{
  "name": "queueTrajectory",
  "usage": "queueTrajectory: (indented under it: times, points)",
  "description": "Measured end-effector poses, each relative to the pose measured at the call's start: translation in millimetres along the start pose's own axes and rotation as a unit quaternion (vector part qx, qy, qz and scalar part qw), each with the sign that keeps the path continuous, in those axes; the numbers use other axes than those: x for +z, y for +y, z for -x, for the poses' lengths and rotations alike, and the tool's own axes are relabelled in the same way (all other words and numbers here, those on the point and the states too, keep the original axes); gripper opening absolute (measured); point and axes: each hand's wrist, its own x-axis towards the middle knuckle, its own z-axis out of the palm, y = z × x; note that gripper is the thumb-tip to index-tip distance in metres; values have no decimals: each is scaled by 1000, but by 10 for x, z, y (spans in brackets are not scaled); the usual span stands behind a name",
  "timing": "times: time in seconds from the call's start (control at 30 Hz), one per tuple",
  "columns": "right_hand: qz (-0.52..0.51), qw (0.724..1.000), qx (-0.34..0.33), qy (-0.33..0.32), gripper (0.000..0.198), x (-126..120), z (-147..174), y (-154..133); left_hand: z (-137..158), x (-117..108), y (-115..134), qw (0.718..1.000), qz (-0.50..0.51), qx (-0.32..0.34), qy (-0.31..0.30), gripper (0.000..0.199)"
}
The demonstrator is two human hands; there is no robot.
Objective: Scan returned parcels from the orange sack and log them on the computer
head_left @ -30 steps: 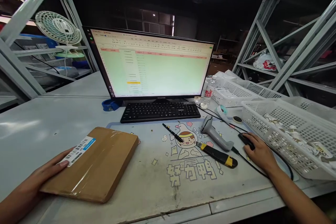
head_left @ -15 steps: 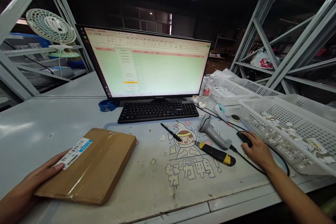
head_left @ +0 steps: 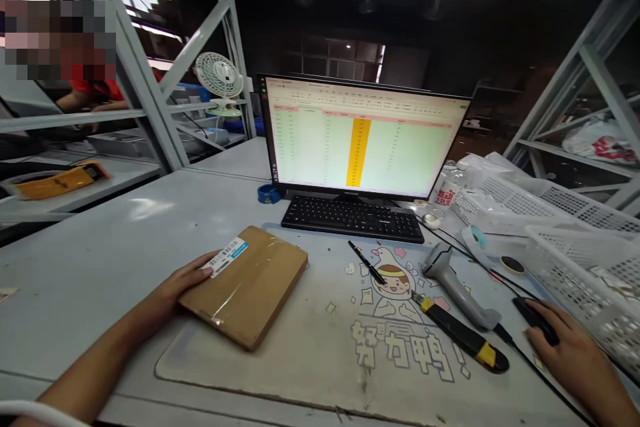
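Note:
My left hand grips the left edge of a flat brown cardboard package, its thumb on top beside a white and blue barcode label. The package lies at the left part of a printed desk mat. At the right, my right hand rests over a black computer mouse, fingers curved on it. Just left of that hand lie a grey barcode scanner and a black and yellow utility knife. A black pen lies on the mat's cartoon print.
A monitor showing a spreadsheet stands behind a black keyboard. White plastic baskets line the right side. A blue tape roll sits left of the keyboard. Beyond the rack post, a person in red is partly visible.
My view has turned left, so the desk appears shifted right. The spreadsheet now shows a tall orange column and more filled rows. Both hands keep their places on the package and mouse.

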Motion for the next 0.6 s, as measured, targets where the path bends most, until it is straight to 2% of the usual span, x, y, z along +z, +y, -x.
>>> queueTrajectory:
  times: [0.07, 0.17, 0.5, 0.6]
  points:
    - [1, 1000, 6, -12, 64, 2, -22, 28, -46, -69, -46, 1000, -11, 2, -14, 91]
    - [0, 1000, 15, -23, 69, 11, -39, 57, -79, -111, -83, 1000, -17, 3, -2, 95]
    - [-23, 1000, -1, -12, 79, 62, -86, 93, -60, -51, -76, 1000, -9, 17, -15, 95]
    - [-16, 1000, -5, -14, 77, 88, -85, 153, -66, -66, -92, 999, 4, 21, -25, 91]
